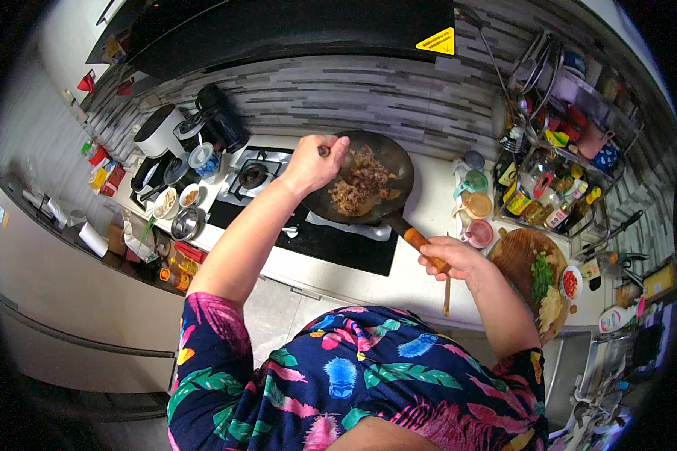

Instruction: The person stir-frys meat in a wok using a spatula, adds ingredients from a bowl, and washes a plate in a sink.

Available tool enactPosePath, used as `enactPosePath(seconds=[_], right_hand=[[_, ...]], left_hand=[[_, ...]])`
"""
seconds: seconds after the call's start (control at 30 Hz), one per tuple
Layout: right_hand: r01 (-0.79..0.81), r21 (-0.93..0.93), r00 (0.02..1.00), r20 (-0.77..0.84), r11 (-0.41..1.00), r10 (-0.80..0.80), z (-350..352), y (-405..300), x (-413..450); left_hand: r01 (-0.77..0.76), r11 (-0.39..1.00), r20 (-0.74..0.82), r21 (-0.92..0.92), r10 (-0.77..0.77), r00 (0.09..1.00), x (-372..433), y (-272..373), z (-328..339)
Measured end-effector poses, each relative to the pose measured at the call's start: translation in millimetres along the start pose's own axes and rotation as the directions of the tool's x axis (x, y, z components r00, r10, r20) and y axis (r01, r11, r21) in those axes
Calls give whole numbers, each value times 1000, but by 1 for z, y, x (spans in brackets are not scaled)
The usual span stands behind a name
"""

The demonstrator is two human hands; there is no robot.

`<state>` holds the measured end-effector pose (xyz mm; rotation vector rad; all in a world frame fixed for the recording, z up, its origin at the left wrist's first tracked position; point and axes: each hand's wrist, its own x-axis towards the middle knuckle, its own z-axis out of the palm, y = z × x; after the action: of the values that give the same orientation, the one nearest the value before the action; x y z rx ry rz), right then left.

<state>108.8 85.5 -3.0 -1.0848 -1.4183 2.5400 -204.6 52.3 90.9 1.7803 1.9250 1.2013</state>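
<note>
My left hand [316, 160] is closed around a utensil handle, whose round brown end [323, 151] pokes out of the fist; its lower end is hidden. It is over the left side of a dark wok [395, 160]. In the wok lie browned pieces of meat [366, 172] in two heaps. My right hand [451, 258] grips the wok's orange-brown wooden handle [420, 245] from the right. The wok sits over the right side of a black gas hob [338, 248]. A thin brown stick [447, 296], perhaps a chopstick, shows below the right hand.
Left are a second burner [253, 175], small bowls [165, 203], a metal bowl [185, 224] and a black jug [220, 121]. Right are lidded jars [477, 206], a bottle rack [541, 220], and a round wooden board [508, 253] with chopped greens [541, 276] beside a bowl of red pieces [570, 283].
</note>
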Motion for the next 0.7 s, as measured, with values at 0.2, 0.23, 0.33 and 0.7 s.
enactPosePath(seconds=[0.2, 0.23, 0.33, 0.7], right_hand=[[-9, 8, 1000, 6, 1000, 9, 1, 1, 1], [-7, 6, 1000, 4, 1000, 7, 1, 1, 1], [-4, -2, 1000, -6, 1000, 4, 2, 2, 3], [0, -13, 1000, -13, 1000, 0, 2, 0, 2]], left_hand=[[358, 934, -33, -16, -358, 933, 5, 24, -49], [400, 916, -44, -3, -400, 915, 7, 13, -55], [510, 838, -101, -192, -534, 840, 5, -31, -58], [211, 580, -246, -786, -608, 755, 14, -54, -11]])
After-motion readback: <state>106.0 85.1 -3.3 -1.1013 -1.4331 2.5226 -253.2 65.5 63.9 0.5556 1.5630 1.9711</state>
